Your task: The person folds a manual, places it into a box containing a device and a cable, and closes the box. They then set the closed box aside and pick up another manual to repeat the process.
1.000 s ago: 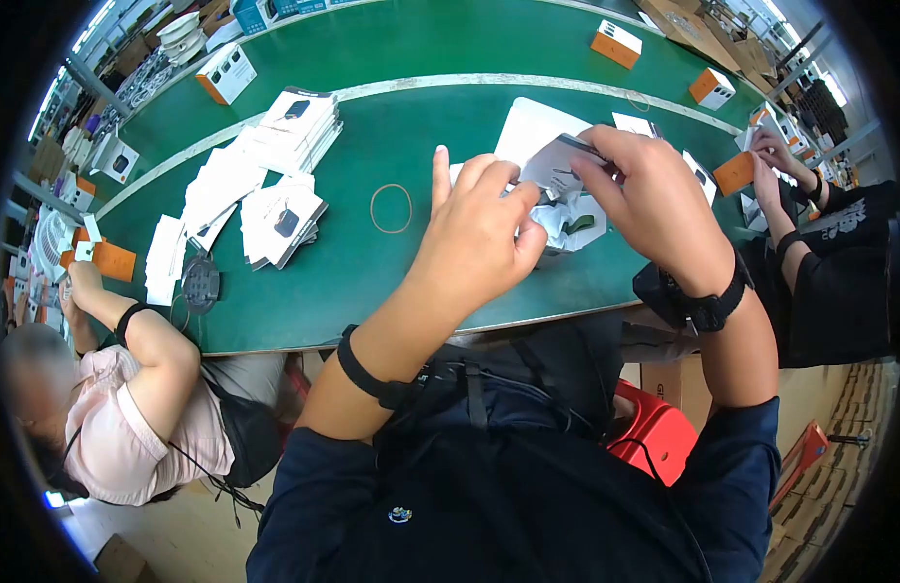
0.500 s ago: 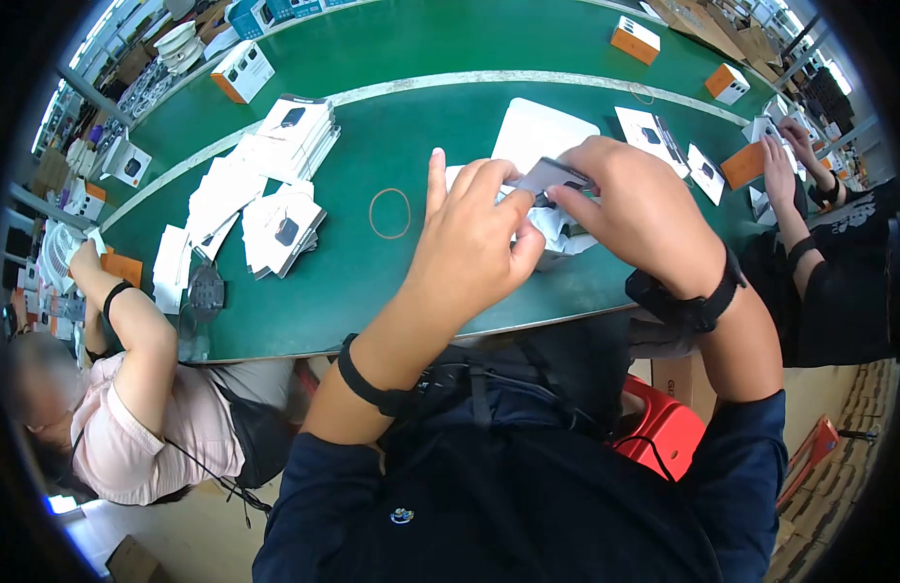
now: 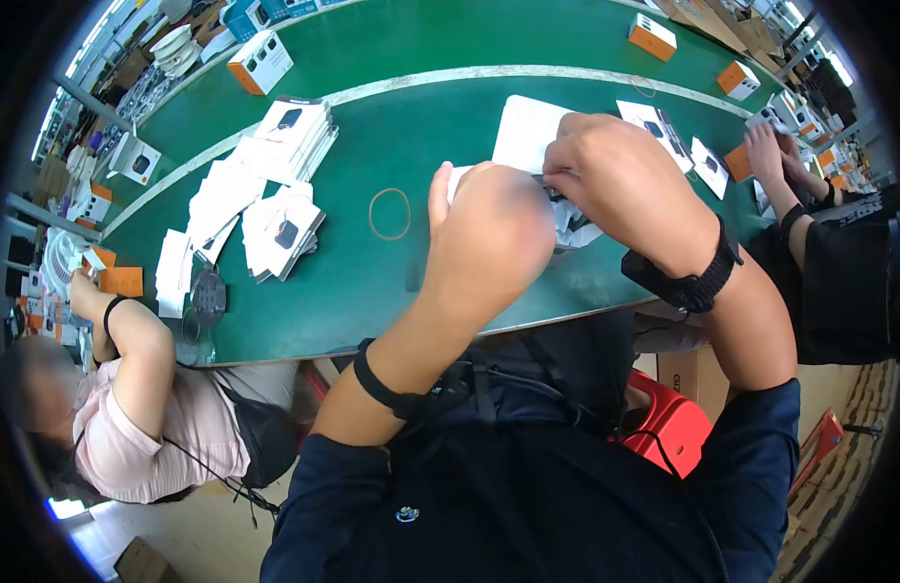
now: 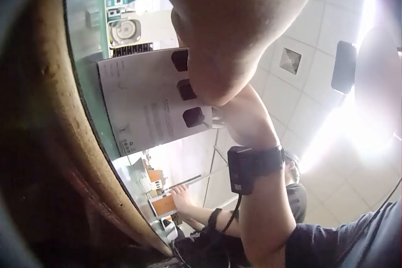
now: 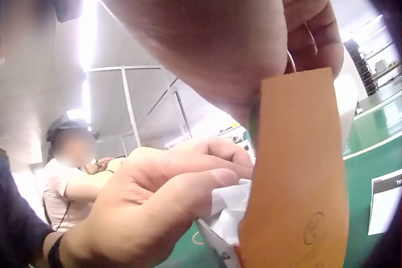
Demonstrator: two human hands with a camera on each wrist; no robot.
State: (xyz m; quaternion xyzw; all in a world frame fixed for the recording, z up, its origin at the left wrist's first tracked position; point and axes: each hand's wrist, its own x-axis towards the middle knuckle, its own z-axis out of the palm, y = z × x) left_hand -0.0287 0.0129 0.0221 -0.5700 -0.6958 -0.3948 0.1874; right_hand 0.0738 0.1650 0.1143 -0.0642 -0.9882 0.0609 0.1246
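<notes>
A white box [image 4: 147, 108] printed with black devices stands between both hands at the table edge, seen best in the left wrist view. Its orange flap [image 5: 298, 174] rises in the right wrist view, beside crumpled white wrapping [image 5: 232, 202] at the opening. My left hand [image 3: 494, 233] grips the box by its rim, thumb against the wrapping. Over the opening, my right hand [image 3: 635, 189] has its fingers curled down, pinching a thin grey booklet that the fingers now largely hide.
White printed cards lie in piles [image 3: 285, 136] at the left, with a rubber band [image 3: 390, 214] beside them. A white flat piece [image 3: 528, 126] lies behind the hands, more cards [image 3: 654, 131] to the right. Boxes [image 3: 262, 63] stand farther back. Two people sit at either side.
My right hand has moved left and lowered the booklet into the box opening, close to the left hand. The left hand has rolled over, its fingers now less visible from above.
</notes>
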